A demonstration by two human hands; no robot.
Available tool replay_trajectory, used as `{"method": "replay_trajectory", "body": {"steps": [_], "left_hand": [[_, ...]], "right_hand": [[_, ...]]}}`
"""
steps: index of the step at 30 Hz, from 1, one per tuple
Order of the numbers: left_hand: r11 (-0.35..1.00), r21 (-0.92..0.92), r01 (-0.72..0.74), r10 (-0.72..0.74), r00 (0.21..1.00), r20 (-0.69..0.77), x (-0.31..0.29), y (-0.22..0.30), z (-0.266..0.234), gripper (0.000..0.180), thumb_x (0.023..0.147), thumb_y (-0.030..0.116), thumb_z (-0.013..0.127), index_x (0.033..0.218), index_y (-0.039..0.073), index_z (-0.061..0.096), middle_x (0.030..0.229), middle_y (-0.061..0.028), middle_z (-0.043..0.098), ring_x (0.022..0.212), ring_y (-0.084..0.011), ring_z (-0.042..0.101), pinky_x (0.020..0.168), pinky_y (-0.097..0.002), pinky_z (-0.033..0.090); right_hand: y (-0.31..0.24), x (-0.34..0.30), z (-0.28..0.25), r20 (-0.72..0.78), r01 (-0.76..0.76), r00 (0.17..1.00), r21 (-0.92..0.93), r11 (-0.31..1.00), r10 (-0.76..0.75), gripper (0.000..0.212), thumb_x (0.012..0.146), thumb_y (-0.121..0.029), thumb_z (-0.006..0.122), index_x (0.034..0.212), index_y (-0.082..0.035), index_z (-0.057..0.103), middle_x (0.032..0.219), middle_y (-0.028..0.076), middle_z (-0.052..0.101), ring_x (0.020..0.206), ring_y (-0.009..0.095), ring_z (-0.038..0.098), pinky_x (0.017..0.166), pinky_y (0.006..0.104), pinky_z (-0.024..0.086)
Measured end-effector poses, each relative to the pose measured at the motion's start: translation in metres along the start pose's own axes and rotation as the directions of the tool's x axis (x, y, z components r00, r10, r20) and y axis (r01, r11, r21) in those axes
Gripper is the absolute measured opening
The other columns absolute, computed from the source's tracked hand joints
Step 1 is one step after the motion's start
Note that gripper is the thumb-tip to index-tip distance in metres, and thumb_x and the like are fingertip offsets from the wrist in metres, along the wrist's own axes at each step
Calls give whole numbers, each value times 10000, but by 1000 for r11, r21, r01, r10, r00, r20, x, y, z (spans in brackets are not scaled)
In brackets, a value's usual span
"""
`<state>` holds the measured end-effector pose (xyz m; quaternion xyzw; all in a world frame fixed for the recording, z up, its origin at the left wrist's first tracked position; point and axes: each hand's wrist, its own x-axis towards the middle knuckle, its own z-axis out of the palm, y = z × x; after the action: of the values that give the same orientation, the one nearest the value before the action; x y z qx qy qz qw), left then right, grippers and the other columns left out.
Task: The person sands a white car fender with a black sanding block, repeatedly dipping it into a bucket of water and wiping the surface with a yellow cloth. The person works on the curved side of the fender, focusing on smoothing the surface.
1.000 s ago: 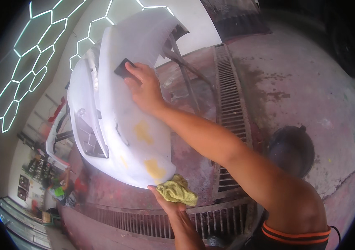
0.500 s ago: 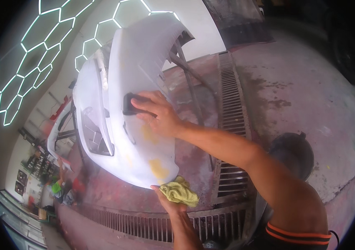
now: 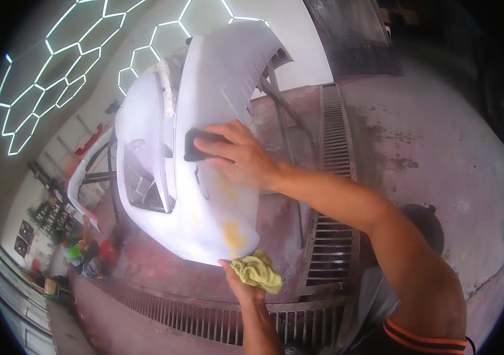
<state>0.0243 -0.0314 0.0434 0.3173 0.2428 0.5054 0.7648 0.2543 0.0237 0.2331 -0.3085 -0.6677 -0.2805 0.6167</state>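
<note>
A car bumper [image 3: 211,222], whitish with yellow patches of filler, is propped on a stand in front of me. My right hand [image 3: 241,155] presses a black sanding block [image 3: 195,145] flat against its upper face, fingers wrapped over the block. At the bumper's near lower corner, my left hand [image 3: 245,287] grips a crumpled yellow-green cloth [image 3: 258,273], which hides most of its fingers. The left thumb touches the bumper's edge.
Metal stand legs [image 3: 287,139] hold the bumper above the reddish floor. Floor grates [image 3: 331,236] run beside and below it. A dark bucket [image 3: 424,228] is behind my right arm. Further left, a person [image 3: 77,254] works at another bumper [image 3: 77,183].
The view has shifted, so the bumper appears further right. My right hand and the sanding block have slid slightly left across its surface. The left hand keeps its grip on the cloth.
</note>
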Motion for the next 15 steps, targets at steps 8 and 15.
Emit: {"method": "replay_trajectory", "body": {"steps": [8,15], "left_hand": [[997,-28,-68,65,995,-74,6,-3,-8,784,1092,732,389,1444,46,527,1082,-159,710,911,-311,730,769,-462,629],[998,-18,-56,54,995,-86,11,-5,-13,744,1119,685,378,1429,26,534,1132,-174,712,927,-320,741,766,-460,640]], "right_hand": [[-13,58,-10,241,103,970,-385,917,-8,407,994,-179,682,1397,-177,738,1406,154,634,1237,353,592,1042,571,492],[-17,100,-12,431,237,902,-517,823,10,401,974,-184,684,1370,-175,743,1247,157,685,1194,370,625,1026,542,515]]}}
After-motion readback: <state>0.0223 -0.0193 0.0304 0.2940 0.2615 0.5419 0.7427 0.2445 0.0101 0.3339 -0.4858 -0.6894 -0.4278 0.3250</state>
